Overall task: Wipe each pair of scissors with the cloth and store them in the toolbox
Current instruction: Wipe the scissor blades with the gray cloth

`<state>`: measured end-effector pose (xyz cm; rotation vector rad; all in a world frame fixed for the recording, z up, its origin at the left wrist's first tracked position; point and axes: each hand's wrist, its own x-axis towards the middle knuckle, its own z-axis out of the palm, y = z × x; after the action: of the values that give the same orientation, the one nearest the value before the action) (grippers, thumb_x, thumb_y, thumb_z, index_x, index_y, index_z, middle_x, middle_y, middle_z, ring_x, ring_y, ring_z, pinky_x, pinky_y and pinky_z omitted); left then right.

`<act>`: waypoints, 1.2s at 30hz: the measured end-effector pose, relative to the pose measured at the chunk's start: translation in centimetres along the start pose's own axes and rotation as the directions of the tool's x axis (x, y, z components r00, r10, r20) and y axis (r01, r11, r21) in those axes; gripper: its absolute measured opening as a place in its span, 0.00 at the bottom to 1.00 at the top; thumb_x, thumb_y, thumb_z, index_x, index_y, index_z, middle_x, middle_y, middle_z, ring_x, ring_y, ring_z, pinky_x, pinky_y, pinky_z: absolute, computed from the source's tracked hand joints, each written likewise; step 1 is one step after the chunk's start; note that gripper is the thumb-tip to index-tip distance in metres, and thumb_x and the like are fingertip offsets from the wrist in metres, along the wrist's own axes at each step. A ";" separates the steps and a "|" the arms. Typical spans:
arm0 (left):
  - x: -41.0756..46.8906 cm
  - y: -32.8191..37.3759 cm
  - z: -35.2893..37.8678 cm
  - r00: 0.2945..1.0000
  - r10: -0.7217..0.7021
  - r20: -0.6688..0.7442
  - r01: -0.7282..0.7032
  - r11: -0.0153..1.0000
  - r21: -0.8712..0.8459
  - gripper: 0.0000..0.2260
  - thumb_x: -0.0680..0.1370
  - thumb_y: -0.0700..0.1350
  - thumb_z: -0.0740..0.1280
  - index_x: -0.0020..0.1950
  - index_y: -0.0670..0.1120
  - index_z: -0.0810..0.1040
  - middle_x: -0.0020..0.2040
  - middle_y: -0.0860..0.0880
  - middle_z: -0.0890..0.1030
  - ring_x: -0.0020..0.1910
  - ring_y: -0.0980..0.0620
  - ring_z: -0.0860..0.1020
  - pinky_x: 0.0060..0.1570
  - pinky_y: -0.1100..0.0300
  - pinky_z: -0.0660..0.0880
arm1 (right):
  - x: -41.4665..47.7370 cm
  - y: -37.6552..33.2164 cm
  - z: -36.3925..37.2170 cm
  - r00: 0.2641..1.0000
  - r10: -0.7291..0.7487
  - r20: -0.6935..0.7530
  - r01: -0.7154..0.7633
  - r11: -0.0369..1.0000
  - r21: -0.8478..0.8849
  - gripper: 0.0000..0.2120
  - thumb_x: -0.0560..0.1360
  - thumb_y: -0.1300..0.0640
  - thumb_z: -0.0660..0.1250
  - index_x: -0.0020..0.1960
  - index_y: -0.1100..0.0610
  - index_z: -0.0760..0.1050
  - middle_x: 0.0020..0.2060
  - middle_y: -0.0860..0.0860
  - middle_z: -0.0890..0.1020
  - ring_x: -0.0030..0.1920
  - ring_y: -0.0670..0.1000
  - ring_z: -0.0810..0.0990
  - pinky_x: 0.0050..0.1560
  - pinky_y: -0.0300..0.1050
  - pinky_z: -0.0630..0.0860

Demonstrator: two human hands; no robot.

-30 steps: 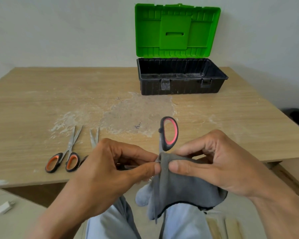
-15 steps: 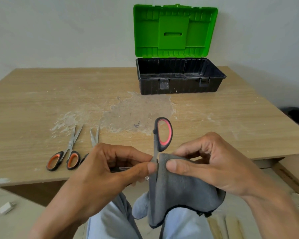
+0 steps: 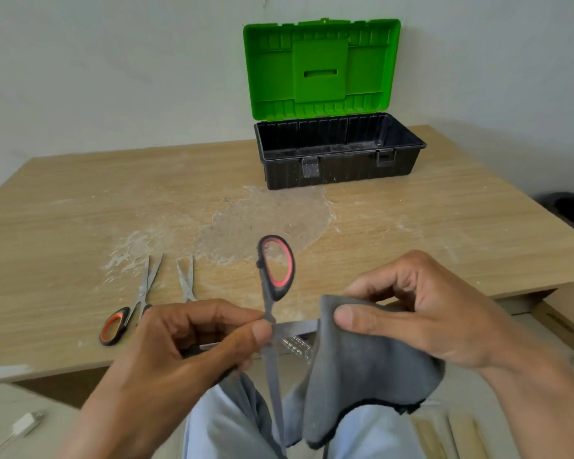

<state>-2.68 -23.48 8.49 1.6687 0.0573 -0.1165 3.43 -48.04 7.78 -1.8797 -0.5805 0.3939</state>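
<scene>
So the left hand point(image 3: 179, 352) pinches the black-and-red scissors point(image 3: 267, 308) right at the pivot, thumb and forefinger clamped on it. They're held out in front of the near edge of the wooden table point(image 3: 63, 210), above the person's light-blue trousers point(image 3: 222, 429). The scissors are spread wide: the one handle loop you can see sticks up, one blade points straight down, and the other runs sideways to the right. That sideways blade goes into the grey cloth point(image 3: 362, 376), which the right hand point(image 3: 421, 309) is gripping, thumb pressed on top, folding the cloth around the blade. The rest of the cloth just hangs down.

The toolbox point(image 3: 338, 173) sits at the far edge of the table, a bit right of centre, with its green lid point(image 3: 322, 67) standing open. The black tub looks empty as far as I can see into it.

Two more pairs lie near the near edge on the left. The orange-handled scissors point(image 3: 142, 294) are fully visible, blades pointing away. Just beside them is a second pair point(image 3: 186, 279) whose handles are hidden behind the left hand. There's a whitish scuffed patch point(image 3: 262, 223) in the middle of the table, and a white plug point(image 3: 24, 424) on the floor at lower left.
</scene>
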 end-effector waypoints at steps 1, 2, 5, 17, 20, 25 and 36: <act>0.0 -0.2 -0.4 1.000 -0.012 -0.018 0.012 1.000 -0.012 0.07 0.64 0.46 0.75 0.36 0.43 0.87 0.26 0.45 0.79 0.25 0.56 0.74 0.25 0.70 0.69 | 0.0 0.3 -0.4 1.000 0.015 -0.016 -0.015 0.999 0.033 0.08 0.75 0.52 0.74 0.46 0.56 0.89 0.40 0.51 0.89 0.39 0.47 0.86 0.41 0.32 0.77; 0.1 -0.4 -0.8 0.999 -0.026 -0.030 0.025 0.999 -0.023 0.09 0.65 0.48 0.77 0.36 0.42 0.87 0.26 0.44 0.78 0.25 0.55 0.74 0.25 0.69 0.69 | 0.0 0.5 -0.8 0.999 0.029 -0.032 -0.027 0.997 0.072 0.08 0.75 0.52 0.75 0.46 0.56 0.89 0.40 0.53 0.89 0.39 0.48 0.86 0.41 0.34 0.78; 0.3 -1.0 -1.4 0.999 -0.033 -0.035 0.032 0.999 -0.035 0.19 0.60 0.55 0.79 0.40 0.42 0.87 0.27 0.43 0.78 0.25 0.54 0.73 0.24 0.68 0.67 | -0.1 1.1 -1.4 0.996 0.075 -0.057 -0.062 0.977 0.206 0.15 0.73 0.45 0.78 0.46 0.57 0.89 0.40 0.55 0.89 0.40 0.51 0.86 0.40 0.38 0.80; 1.4 -0.3 -0.7 0.999 0.027 -0.035 -0.026 0.999 0.047 0.04 0.63 0.46 0.75 0.35 0.47 0.87 0.27 0.46 0.81 0.26 0.55 0.77 0.28 0.70 0.72 | 0.1 1.0 -2.3 0.995 0.091 -0.036 -0.086 0.988 0.126 0.11 0.72 0.51 0.73 0.52 0.51 0.89 0.49 0.50 0.90 0.52 0.52 0.89 0.56 0.46 0.84; 1.4 0.0 -0.4 0.998 0.048 -0.034 -0.044 0.993 0.112 0.03 0.63 0.46 0.75 0.35 0.48 0.87 0.29 0.45 0.83 0.27 0.56 0.79 0.28 0.71 0.72 | 0.2 1.0 -2.3 0.995 0.104 -0.011 -0.103 0.991 0.085 0.12 0.72 0.49 0.74 0.53 0.49 0.89 0.50 0.47 0.90 0.54 0.49 0.89 0.58 0.45 0.83; 1.7 0.1 0.5 0.995 0.098 0.009 -0.097 0.973 0.210 0.03 0.64 0.50 0.75 0.36 0.54 0.88 0.32 0.48 0.85 0.29 0.56 0.82 0.31 0.70 0.75 | 0.8 0.5 -1.7 0.996 0.084 0.040 -0.086 0.995 0.048 0.12 0.74 0.51 0.74 0.54 0.52 0.89 0.48 0.44 0.90 0.51 0.45 0.89 0.51 0.34 0.81; 2.1 0.4 1.6 0.999 0.048 0.014 -0.049 0.992 0.119 0.02 0.67 0.46 0.74 0.36 0.49 0.88 0.28 0.48 0.82 0.26 0.58 0.77 0.28 0.72 0.71 | 0.4 0.6 -0.9 0.999 0.013 -0.053 -0.013 1.000 0.000 0.09 0.75 0.50 0.74 0.46 0.54 0.89 0.38 0.50 0.89 0.40 0.53 0.86 0.40 0.32 0.76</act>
<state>-0.65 -25.21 8.49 1.7873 0.0009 -0.0940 4.35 -48.70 7.61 -1.8892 -0.5334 0.3514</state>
